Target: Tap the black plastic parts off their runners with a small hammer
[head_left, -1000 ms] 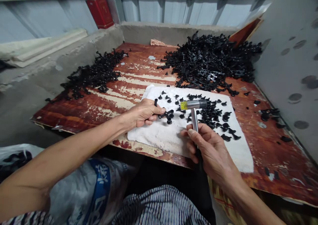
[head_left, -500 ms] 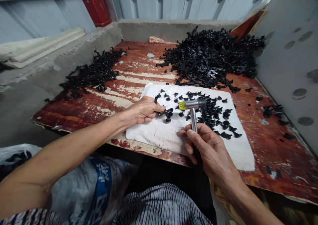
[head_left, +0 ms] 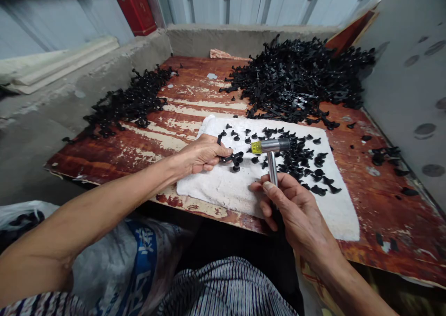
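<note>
My right hand (head_left: 292, 209) is closed round the handle of a small metal hammer (head_left: 271, 154), whose yellow-tipped head hovers above the white cloth (head_left: 226, 186). My left hand (head_left: 200, 155) rests on the cloth's left part, fingers pinched on a small black plastic part (head_left: 232, 158) just left of the hammer head. Several loose black parts (head_left: 299, 160) lie scattered over the cloth to the right of the hammer.
The cloth lies on a worn red wooden board (head_left: 146, 144). A big heap of black parts (head_left: 296, 81) sits at the back right, a smaller heap (head_left: 128, 102) at the left. Concrete walls surround the board. A plastic bag (head_left: 132, 269) sits by my lap.
Hardly anything has moved: the hammer head stays above the cloth and my left hand keeps its pinch on the black part. The view has shifted slightly.
</note>
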